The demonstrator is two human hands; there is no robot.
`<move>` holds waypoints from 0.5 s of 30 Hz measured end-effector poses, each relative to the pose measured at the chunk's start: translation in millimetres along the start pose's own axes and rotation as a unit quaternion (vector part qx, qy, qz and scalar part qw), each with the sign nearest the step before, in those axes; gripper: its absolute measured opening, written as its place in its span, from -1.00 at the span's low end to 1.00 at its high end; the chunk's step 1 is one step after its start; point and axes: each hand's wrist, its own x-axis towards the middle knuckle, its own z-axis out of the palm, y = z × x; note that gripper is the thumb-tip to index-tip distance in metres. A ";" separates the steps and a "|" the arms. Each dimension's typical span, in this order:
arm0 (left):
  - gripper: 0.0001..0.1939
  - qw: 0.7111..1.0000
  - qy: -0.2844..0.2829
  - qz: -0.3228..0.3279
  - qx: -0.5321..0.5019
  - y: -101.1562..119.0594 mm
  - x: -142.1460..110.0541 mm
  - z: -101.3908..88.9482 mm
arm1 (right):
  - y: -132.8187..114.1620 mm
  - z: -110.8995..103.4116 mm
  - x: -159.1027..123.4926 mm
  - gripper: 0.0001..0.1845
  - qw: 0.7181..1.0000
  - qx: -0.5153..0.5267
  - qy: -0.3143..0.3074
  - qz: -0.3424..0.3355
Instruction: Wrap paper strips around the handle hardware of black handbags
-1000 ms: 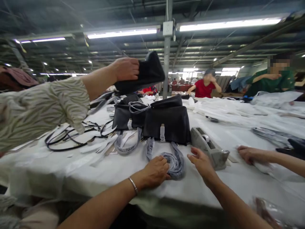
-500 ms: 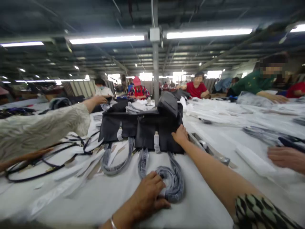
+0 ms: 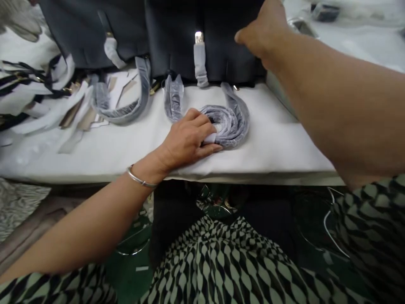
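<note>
My left hand (image 3: pixel 193 137) is closed on the near left side of a coiled bag strap (image 3: pixel 238 122) in clear plastic wrap, lying on the white-covered table. A small white label shows beside the fingers. My right hand (image 3: pixel 268 31) grips the right side of a black handbag (image 3: pixel 177 42), thumb on its front panel; the other fingers are partly hidden. The bag's metal clasp (image 3: pixel 198 38) has a wrapped tab hanging below it. To the left stands a second black handbag (image 3: pixel 76 38), with a plastic-wrapped handle (image 3: pixel 126 112) looping onto the table.
Black straps (image 3: pixel 25 80) and paper strips (image 3: pixel 76 105) lie in a heap at left. A metal box-like object (image 3: pixel 300 27) is behind my right wrist. The table's front edge (image 3: pixel 253 177) runs before my lap. Another person's patterned sleeve (image 3: pixel 19 17) shows at upper left.
My view has tilted down from the room to the table edge and my lap. Both hands keep their places, left on the coiled strap, right on the handbag.
</note>
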 end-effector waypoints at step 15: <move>-0.48 1.000 -0.019 -0.010 0.018 2.7 2.3 -3.3 | 28.1 -15.8 -202.1 -0.70 0.970 -0.017 0.089 -0.226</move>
